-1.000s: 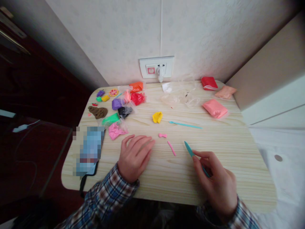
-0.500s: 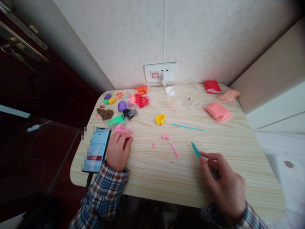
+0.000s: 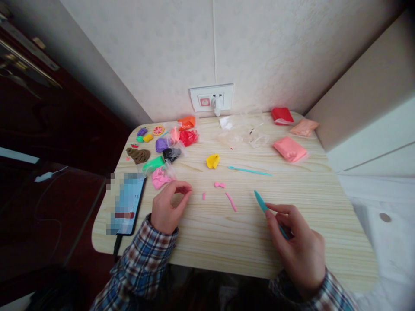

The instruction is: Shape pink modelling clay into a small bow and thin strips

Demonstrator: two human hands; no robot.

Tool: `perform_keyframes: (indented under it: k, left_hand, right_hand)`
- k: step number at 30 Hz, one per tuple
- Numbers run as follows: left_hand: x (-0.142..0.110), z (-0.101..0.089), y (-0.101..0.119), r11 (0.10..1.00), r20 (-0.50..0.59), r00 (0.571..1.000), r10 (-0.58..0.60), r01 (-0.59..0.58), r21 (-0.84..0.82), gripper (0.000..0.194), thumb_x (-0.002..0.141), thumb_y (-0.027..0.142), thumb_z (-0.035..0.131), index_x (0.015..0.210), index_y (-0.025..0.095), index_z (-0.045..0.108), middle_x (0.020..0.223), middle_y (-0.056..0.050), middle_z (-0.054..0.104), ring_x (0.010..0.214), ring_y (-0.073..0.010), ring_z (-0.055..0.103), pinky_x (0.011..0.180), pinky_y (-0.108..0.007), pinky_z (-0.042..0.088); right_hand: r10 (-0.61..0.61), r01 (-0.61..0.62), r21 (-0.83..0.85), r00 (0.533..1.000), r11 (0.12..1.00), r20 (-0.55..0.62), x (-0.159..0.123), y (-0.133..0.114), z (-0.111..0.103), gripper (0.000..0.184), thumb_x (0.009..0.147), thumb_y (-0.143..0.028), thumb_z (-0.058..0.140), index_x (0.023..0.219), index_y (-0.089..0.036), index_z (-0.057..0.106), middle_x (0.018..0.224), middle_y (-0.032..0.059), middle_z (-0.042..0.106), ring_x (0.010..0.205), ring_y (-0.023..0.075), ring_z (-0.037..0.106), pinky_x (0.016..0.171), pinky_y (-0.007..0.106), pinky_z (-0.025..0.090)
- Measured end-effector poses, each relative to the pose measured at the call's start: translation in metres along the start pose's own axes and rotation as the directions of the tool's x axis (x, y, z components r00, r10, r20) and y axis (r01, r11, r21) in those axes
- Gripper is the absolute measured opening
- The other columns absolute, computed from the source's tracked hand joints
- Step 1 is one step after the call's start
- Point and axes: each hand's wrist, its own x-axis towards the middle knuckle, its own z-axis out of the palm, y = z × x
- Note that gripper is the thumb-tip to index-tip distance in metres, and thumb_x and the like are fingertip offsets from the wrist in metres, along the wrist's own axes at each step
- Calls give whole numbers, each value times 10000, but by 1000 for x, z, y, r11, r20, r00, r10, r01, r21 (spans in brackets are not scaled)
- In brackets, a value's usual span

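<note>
My right hand (image 3: 296, 246) grips a teal plastic clay knife (image 3: 260, 201), its blade slanting up and left above the table. My left hand (image 3: 170, 205) is closed, thumb and fingertips together, and I see nothing between them. Just right of those fingertips lies a short pink clay piece (image 3: 204, 196). A small pink clay bow (image 3: 219, 185) and a thin pink clay strip (image 3: 231, 201) rest between the hands. Behind them are a yellow clay lump (image 3: 213, 161) and a thin light-blue stick tool (image 3: 249, 171).
A phone (image 3: 129, 207) showing a timer lies at the table's left. Bagged clay, including pink (image 3: 160, 178) and green (image 3: 153, 164), and a brown coiled clay piece (image 3: 138, 155) sit behind it. More clay packets (image 3: 289, 149) lie back right. Clear wrappers (image 3: 240, 137) lie near the wall.
My left hand has moved right, away from the pink clay bag and toward the short pink piece. My right hand still holds the knife. The whole view has shifted slightly.
</note>
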Motion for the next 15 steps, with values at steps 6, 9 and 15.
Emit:
perform_keyframes:
  k: [6,9,15]
  left_hand:
    - [12,28,45,948,206,938,278,-233,-218,84,861,89,530,875,156,579,813,-27,669,772,-118,631,736,-221,519]
    - [10,43,52,937,267,911,315,-254,-241,80,881,111,515,897,155,580,809,-34,677,784,-136,631,766,-254,515]
    - [7,55,48,939,256,904,343,-321,-125,72,882,142,536,928,158,589,820,-35,690,811,-164,605,798,-313,503]
  right_hand:
    - [13,-12,41,1000,999,-13,1,1,0,126,877,-298,514,912,-202,587,514,-68,577,388,60,483,409,162,377]
    - [21,-20,64,1000,998,-11,1,1,0,127,879,-294,510,915,-199,586,504,-74,561,377,57,453,396,162,352]
    - [40,-39,92,999,995,-6,3,1,0,123,876,-295,509,908,-201,582,491,-82,529,364,54,399,380,169,320]
